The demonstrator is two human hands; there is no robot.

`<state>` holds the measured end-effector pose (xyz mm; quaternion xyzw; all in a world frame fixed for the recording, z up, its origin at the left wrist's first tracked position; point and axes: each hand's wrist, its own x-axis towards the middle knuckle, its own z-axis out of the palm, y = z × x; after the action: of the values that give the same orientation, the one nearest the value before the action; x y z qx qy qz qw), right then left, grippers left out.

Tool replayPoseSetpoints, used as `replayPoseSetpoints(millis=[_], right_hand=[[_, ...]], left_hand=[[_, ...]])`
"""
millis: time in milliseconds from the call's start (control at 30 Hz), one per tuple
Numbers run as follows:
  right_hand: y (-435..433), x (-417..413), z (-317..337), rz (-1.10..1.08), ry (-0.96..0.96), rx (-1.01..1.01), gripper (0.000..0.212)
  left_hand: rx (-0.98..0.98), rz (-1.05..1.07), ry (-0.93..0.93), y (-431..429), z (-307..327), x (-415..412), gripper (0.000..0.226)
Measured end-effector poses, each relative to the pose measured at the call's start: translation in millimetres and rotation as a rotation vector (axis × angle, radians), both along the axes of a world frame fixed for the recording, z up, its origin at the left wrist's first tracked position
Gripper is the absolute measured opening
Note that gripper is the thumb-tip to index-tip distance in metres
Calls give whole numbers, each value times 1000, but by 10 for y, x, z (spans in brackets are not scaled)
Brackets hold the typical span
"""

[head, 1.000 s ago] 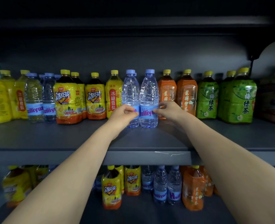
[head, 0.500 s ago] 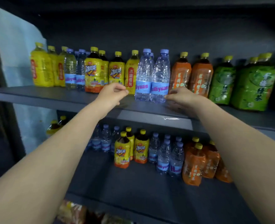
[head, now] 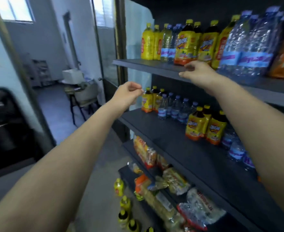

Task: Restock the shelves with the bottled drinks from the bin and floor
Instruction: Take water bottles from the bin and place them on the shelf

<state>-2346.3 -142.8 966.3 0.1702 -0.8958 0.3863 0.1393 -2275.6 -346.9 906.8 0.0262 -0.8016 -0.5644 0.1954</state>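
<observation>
At the left end of the shelf unit, both hands are empty. The left hand hangs in the air beside the middle shelf, its fingers curled in toward the thumb and holding nothing. The right hand hovers at the front edge of the top shelf, with relaxed fingers and nothing between them. The drinks that are not yet shelved are the yellow bottles, which stand on the floor close to the foot of the unit; no bin can be seen. The step now seems to be fetching these bottles. To do it well, the person should probably bend down and grip each bottle around its body, not by the cap. Each one belongs in the row of the same kind, for example beside the yellow drinks on the top shelf. It should stand upright with the label to the front, and it should not knock the water bottles nearby.
</observation>
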Motion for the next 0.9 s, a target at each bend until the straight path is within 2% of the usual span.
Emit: replayPoseSetpoints(millis=[133, 467, 800, 900], right_hand=[[-686, 153, -251, 157, -129, 25, 52], [-2728, 909, -887, 516, -267, 162, 53], [-4336, 1875, -1815, 708, -449, 402, 63], [-4603, 2072, -2163, 738, -504, 468, 57]], left_hand=[[-18, 175, -57, -565, -163, 520, 10], [10, 529, -170, -2104, -625, 1922, 16], [-109, 655, -403, -3390, -1417, 3026, 28], [-126, 657, -521, -3618, -1742, 3204, 28]])
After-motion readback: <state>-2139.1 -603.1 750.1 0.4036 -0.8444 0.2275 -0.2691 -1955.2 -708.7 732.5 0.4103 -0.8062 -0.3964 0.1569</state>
